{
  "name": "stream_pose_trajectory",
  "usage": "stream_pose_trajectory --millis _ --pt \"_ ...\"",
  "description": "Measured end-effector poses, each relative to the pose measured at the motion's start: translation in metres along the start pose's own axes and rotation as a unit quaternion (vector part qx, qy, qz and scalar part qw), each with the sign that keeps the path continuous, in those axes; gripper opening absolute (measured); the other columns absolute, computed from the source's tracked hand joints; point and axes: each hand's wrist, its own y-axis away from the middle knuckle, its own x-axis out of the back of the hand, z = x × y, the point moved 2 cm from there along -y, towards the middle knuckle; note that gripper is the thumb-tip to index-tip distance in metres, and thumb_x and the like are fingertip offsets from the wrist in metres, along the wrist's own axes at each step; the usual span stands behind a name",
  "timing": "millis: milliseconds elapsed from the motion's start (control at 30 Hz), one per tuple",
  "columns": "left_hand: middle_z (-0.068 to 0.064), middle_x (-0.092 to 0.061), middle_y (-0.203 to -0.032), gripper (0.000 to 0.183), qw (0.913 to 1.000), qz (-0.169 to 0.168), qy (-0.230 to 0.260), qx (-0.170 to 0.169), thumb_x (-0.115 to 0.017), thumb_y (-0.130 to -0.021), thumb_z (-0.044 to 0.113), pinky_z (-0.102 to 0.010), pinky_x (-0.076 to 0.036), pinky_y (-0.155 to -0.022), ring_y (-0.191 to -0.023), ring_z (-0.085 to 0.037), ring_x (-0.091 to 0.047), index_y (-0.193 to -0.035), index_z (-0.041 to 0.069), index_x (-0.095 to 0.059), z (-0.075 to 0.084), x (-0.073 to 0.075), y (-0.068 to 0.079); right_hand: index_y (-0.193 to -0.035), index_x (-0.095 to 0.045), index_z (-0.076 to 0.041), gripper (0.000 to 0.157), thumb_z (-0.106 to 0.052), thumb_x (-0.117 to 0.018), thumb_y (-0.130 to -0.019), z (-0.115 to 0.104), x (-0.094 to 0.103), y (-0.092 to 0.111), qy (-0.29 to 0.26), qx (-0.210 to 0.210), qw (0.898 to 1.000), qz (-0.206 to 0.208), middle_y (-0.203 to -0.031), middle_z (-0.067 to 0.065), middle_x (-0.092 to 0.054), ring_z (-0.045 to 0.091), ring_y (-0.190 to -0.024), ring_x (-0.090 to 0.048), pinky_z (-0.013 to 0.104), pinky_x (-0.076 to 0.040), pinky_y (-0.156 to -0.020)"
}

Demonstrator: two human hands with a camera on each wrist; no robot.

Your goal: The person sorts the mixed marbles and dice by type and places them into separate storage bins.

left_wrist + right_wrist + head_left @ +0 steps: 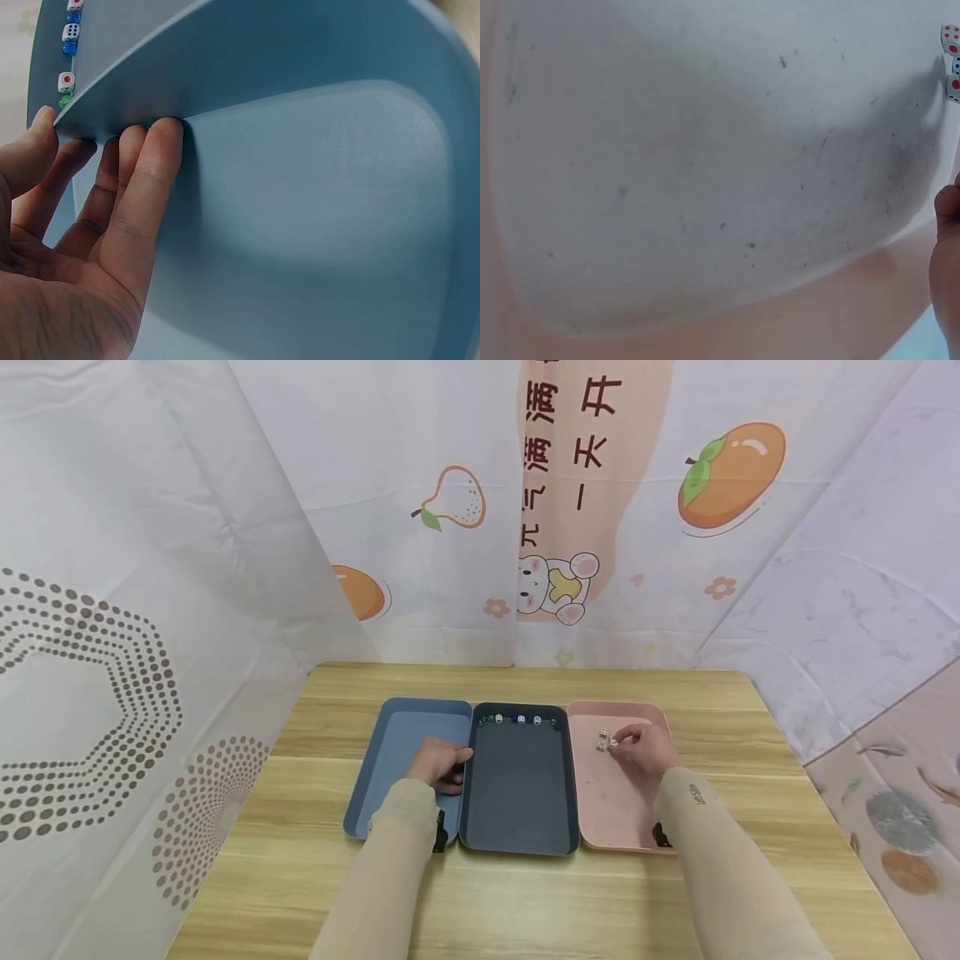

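My left hand (442,764) grips the right-hand wall of the light blue tray (315,180), its thumb at the rim and its fingers against the inner side. In the pink tray (603,814), my right hand (643,747) pinches a white die (613,741) between thumb and fingertips. Beside those fingertips lie more white dice (602,740). Only a small part of the right hand (946,255) shows at the edge of the right wrist view, where dice (952,37) with red and blue dots sit close together.
Between the two hands stands a dark tray (517,785). Along its far wall runs a row of white dice (521,719) with blue and green beads (490,718) among them. All three trays stand side by side on a wood-grain table (525,902), with printed curtains behind.
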Motion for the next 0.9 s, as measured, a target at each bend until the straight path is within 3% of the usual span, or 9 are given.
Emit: stream_pose_trajectory --millis 167,367,633,900 --pt "-0.012 -0.065 -0.089 0.037 0.9998 0.003 -0.008 -0.018 -0.071 -0.099 0.024 -0.039 -0.062 -0.063 -0.065 -0.019 -0.060 -0.134 0.010 -0.069 0.005 -0.001 0.014 -0.105 -0.077 -0.003 0.023 -0.017 -0.081 -0.087 0.000 -0.001 0.000 -0.011 -0.004 1.000 -0.007 -0.083 0.005 -0.060 0.019 -0.073 -0.054 0.029 -0.045 -0.062" --pt "-0.011 -0.065 -0.087 0.035 1.0000 -0.001 0.000 -0.004 -0.073 -0.098 0.023 -0.036 -0.061 -0.056 -0.063 -0.020 -0.060 -0.130 0.010 -0.072 0.000 0.000 -0.001 -0.109 -0.077 -0.002 0.024 -0.017 -0.079 -0.089 0.001 -0.005 0.002 0.000 -0.018 1.000 -0.008 -0.095 0.009 -0.064 0.021 -0.082 -0.055 0.029 -0.046 -0.067" --pt "-0.011 -0.065 -0.083 0.035 1.0000 -0.001 0.001 -0.002 -0.074 -0.097 0.023 -0.037 -0.061 -0.056 -0.061 -0.020 -0.059 -0.130 0.011 -0.072 -0.001 -0.001 -0.001 -0.105 -0.077 -0.003 0.019 -0.014 -0.078 -0.090 0.004 -0.008 0.000 0.022 -0.002 1.000 0.006 -0.094 0.010 -0.063 0.022 -0.082 -0.055 0.029 -0.045 -0.066" --pt "-0.010 -0.064 -0.082 0.036 1.0000 -0.002 -0.001 -0.003 -0.074 -0.097 0.023 -0.037 -0.061 -0.056 -0.061 -0.019 -0.059 -0.131 0.011 -0.072 -0.002 0.000 -0.002 -0.107 -0.075 -0.002 0.021 -0.013 -0.078 -0.090 0.003 -0.008 0.001 0.007 -0.012 1.000 -0.006 -0.092 0.009 -0.058 0.023 -0.081 -0.053 0.029 -0.043 -0.065"
